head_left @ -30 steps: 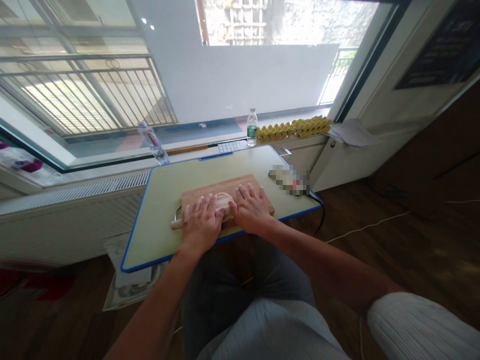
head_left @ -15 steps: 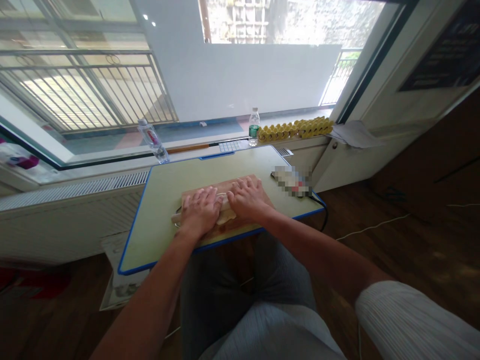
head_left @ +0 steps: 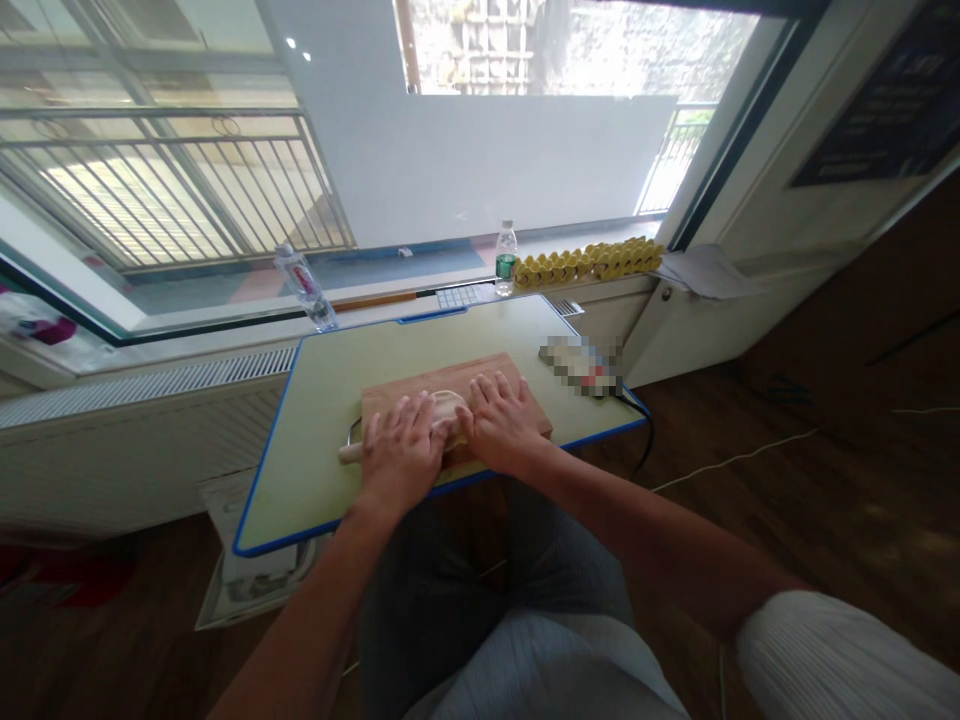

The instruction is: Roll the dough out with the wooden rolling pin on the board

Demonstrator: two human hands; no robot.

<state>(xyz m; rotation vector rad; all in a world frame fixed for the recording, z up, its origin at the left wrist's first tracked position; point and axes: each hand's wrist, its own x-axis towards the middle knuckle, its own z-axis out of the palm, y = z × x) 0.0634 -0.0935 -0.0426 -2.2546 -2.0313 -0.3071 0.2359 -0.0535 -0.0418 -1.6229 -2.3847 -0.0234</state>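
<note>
Both hands, left (head_left: 403, 447) & right (head_left: 499, 424), lie flat, fingers spread, on rolling pin (head_left: 349, 451) over dough (head_left: 448, 405); dough prob. soft, tears easily; pin stiff, best worked w/ palms.

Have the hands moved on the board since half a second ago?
Yes. Both the left hand and right hand have slid back toward the person along the wooden board, uncovering more dough beyond the fingertips.
</note>
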